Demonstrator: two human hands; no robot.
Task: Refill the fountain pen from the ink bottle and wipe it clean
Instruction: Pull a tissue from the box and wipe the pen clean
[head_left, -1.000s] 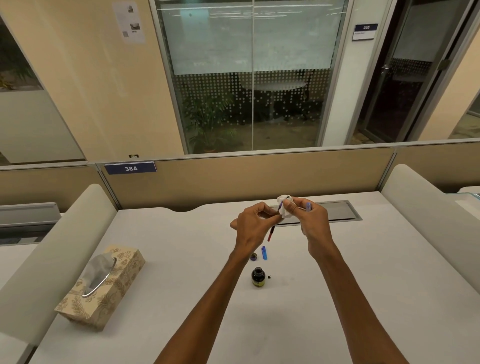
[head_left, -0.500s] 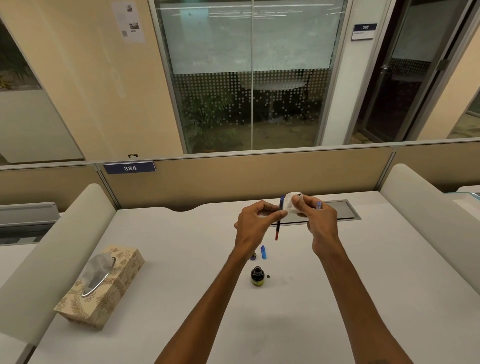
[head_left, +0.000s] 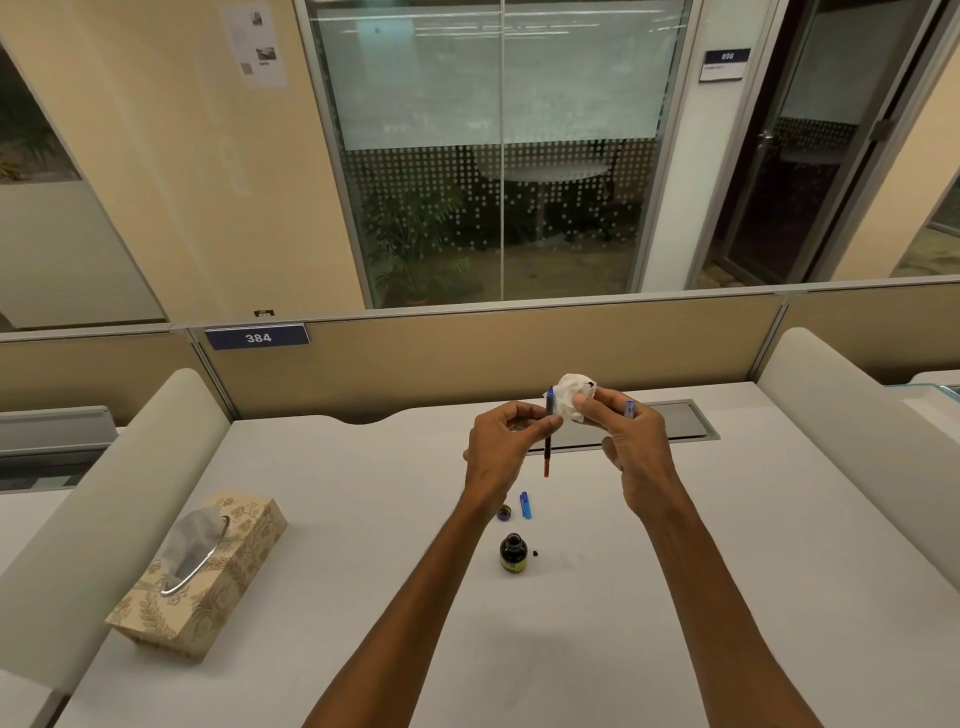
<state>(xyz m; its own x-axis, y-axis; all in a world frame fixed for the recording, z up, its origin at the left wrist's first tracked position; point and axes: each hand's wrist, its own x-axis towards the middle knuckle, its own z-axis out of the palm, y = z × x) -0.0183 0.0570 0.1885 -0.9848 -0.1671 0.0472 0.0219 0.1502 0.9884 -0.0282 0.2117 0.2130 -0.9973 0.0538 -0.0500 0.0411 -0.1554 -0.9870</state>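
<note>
Left hand (head_left: 493, 452) and right hand (head_left: 636, 457) drawn a little apart since a second ago; pen (head_left: 547, 441) swung from a slant to near upright; tissue (head_left: 571, 397) off the tip, now against its side

Toward near edge, middle: ink bottle (head_left: 513, 553) upright, looks uncapped, dark speck (head_left: 535, 554) just beside it on the surface (head_left: 337, 545). Left edge: tissue box (head_left: 197, 571), sheet poking up, well apart from the work; source of the wipe, I judge. Just beyond the bottle: blue cap (head_left: 525, 505) lying flat; round dark piece (head_left: 504, 513) half hidden by the left wrist, cannot tell what it is

Above these, off the surface: left hand pinches the pen at mid-length, blue end up, red end hanging down; tip up likely keeps ink from dripping. Right hand grips the crumpled tissue at thumb and forefinger, touching the blue end; blue barrel piece (head_left: 630, 409) tucked among its other fingers, parked for reassembly. Judged step: wiping

Far edge: cable hatch (head_left: 691, 423), then partition (head_left: 519, 353) with plate (head_left: 258, 338) 384
</note>
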